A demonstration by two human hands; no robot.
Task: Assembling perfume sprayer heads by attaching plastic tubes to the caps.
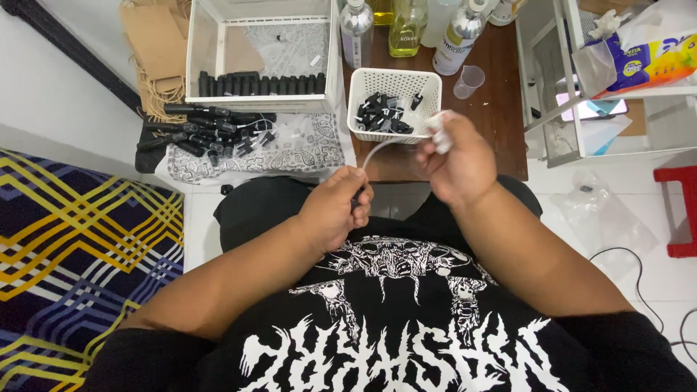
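My left hand [335,209] is closed around a small dark piece at my lap; a thin white tube [377,149] curves up out of it. My right hand [456,158] is higher and to the right, pinching a small white piece [438,131] at the tube's other end. Just beyond both hands stands a white perforated basket [396,80] holding several small black caps. What exactly the left fingers hide cannot be made out.
A low brown wooden table [501,109] carries bottles [460,33] and a small clear cup [469,80]. A white wire-frame box [261,54] with black tubes stands at left, more black tubes [207,127] lie on a patterned cloth. A patterned mat [80,254] lies far left.
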